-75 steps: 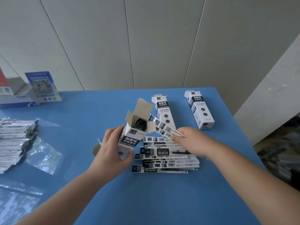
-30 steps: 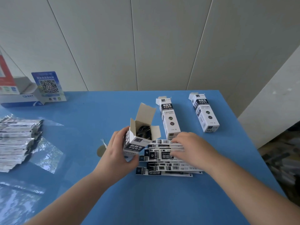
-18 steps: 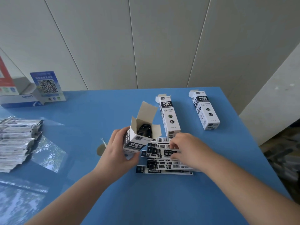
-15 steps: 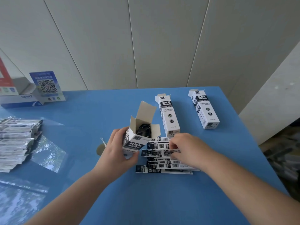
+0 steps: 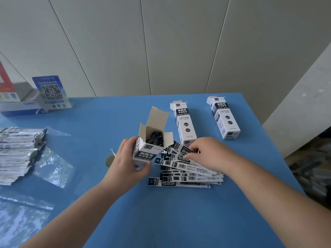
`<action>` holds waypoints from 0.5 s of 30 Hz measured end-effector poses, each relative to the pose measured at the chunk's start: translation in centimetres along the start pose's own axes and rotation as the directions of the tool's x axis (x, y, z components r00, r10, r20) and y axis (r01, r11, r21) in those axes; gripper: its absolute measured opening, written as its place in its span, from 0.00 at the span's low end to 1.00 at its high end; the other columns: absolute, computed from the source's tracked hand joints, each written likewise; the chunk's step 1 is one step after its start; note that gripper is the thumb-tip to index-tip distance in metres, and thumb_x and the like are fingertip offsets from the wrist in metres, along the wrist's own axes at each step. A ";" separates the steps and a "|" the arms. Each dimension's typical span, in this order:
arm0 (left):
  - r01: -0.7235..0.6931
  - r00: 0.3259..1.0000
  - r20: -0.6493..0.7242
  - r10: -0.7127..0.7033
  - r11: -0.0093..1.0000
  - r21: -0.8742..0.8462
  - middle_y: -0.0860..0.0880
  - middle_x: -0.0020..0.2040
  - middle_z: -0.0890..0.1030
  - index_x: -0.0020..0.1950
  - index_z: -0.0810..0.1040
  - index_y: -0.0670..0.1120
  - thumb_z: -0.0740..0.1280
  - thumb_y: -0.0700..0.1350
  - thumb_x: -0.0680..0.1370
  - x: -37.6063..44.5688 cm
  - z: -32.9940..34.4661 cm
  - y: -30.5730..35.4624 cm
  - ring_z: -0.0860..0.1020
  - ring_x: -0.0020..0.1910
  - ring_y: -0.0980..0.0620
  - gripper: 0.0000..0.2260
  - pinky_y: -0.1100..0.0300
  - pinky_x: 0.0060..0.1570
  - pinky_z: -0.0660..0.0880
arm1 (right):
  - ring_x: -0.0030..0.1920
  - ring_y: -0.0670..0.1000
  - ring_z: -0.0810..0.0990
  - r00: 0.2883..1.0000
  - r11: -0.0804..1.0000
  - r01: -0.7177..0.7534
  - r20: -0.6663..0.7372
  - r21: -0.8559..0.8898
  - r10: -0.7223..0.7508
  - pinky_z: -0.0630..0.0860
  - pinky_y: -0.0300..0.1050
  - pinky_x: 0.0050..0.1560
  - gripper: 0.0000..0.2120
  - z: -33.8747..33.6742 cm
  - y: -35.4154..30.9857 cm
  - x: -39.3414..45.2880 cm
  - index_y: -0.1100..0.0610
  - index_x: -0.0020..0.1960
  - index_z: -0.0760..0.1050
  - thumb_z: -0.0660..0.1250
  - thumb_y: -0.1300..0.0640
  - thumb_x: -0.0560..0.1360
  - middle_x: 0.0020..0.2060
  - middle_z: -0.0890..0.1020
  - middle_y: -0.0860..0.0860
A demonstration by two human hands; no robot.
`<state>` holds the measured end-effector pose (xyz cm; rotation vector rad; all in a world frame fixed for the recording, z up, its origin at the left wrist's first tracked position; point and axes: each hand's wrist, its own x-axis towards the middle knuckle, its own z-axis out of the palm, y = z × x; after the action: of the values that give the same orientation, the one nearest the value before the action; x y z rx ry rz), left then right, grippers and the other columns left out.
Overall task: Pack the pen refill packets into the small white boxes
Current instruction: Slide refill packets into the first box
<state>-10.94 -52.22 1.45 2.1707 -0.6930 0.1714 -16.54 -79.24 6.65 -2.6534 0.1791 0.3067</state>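
My left hand [image 5: 125,163] grips a small white box [image 5: 146,149] tilted upright, its top flaps open and dark packets showing inside. My right hand [image 5: 207,153] pinches one black-and-white refill packet [image 5: 179,148] and holds its end up at the box's open mouth. Below lies a fanned pile of refill packets [image 5: 188,174] on the blue table [image 5: 161,212]. Two more white boxes lie flat behind: one in the middle [image 5: 184,122], one to the right [image 5: 223,117].
A stack of silvery sachets [image 5: 18,151] and clear plastic bags [image 5: 52,169] lie at the left. A QR-code stand [image 5: 51,92] and a flat box [image 5: 19,106] sit at the back left. The table's right edge drops off beside the right box.
My right hand picked one packet off the pile and lifted its end up to the mouth of the box. The left hand kept holding the box in place.
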 end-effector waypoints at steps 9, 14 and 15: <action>-0.038 0.999 -0.009 0.038 0.999 -0.015 0.71 0.54 0.67 0.62 0.63 0.62 0.77 0.39 0.68 0.0 -0.1 0.3 0.71 0.53 0.70 0.33 0.81 0.48 0.64 | 0.45 0.56 0.88 0.969 0.720 0.024 -0.193 0.694 0.153 0.84 0.57 0.48 0.02 -4.4 -1.5 -2.8 0.53 0.44 0.85 0.76 0.55 0.75 0.40 0.88 0.47; -0.050 0.999 -0.001 0.050 0.999 -0.013 0.70 0.55 0.68 0.65 0.67 0.54 0.73 0.45 0.69 -0.1 0.1 0.3 0.72 0.54 0.69 0.27 0.80 0.50 0.64 | 0.46 0.54 0.88 0.946 0.318 0.247 -0.299 0.915 0.124 0.84 0.42 0.43 0.04 -6.9 -4.1 -4.6 0.54 0.43 0.86 0.72 0.58 0.76 0.45 0.89 0.55; -0.051 0.999 0.001 0.051 0.999 -0.011 0.70 0.56 0.68 0.66 0.67 0.53 0.72 0.47 0.69 -0.1 0.1 0.3 0.72 0.55 0.68 0.27 0.79 0.51 0.64 | 0.46 0.53 0.88 0.939 0.300 0.274 -0.322 0.914 0.123 0.84 0.42 0.43 0.05 -6.9 -4.6 -4.7 0.53 0.42 0.86 0.72 0.57 0.75 0.45 0.89 0.54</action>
<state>-11.19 -52.40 1.54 2.1442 -0.7496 0.1924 -18.94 -77.97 15.79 -1.4166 0.2398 -0.2712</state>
